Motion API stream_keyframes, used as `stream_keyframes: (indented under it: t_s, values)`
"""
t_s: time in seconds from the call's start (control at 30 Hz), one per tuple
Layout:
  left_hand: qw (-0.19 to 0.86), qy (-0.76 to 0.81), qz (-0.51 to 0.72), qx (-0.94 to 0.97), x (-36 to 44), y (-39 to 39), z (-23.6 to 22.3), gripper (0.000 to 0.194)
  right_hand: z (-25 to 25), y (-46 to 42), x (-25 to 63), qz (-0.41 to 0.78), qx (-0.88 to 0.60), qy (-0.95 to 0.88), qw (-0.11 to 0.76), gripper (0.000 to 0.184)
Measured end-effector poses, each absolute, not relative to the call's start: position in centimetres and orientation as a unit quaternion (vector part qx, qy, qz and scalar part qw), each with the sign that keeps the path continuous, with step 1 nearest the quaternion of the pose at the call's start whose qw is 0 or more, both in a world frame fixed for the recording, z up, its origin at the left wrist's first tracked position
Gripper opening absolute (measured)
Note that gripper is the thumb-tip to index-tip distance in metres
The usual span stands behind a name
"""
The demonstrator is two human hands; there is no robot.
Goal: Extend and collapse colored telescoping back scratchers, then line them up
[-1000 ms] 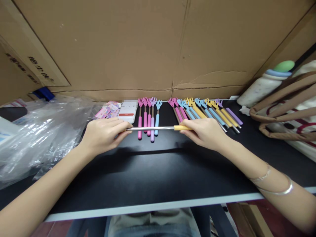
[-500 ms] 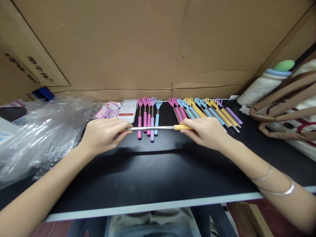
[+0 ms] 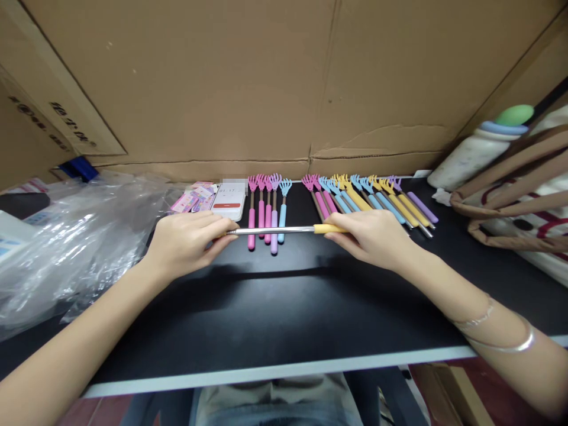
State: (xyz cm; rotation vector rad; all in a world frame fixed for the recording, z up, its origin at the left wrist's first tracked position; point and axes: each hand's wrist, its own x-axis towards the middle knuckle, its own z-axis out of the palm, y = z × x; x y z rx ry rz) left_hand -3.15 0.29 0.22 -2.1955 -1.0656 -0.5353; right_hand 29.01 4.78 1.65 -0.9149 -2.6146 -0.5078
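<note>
A back scratcher rod [image 3: 275, 231], silver metal with a yellow sleeve, is held level above the black table. My left hand [image 3: 190, 242] is closed on its bare metal end, and my right hand [image 3: 366, 236] pinches the yellow part. The fingers hide both tips. Behind the rod lies a small group of back scratchers [image 3: 274, 222] in pink, purple and light blue, claw heads toward the cardboard. Farther right, past my right hand, a larger row of back scratchers [image 3: 390, 207] in pink, blue, yellow and purple lies slanted, some showing silver rod ends.
Crumpled clear plastic bags [image 3: 97, 242] cover the table's left side. A phone [image 3: 229, 201] and colourful cards [image 3: 194, 197] lie behind my left hand. At right stand a tilted bottle [image 3: 474, 154] and a bag with brown straps [image 3: 532, 207]. A cardboard wall [image 3: 222, 83] closes the back.
Both hands keep the same hold on the rod, which stays in nearly the same place. The view has shifted very slightly.
</note>
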Motion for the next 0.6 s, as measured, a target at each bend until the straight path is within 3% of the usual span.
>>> stream_keyframes:
  t_s: [0.6]
  values:
    - [0.330, -0.401, -0.206, -0.829, -2.90, 0.42, 0.23, 0.011, 1.36, 4.92, 29.06, -0.186, -0.326, -0.915, 0.148, 0.035]
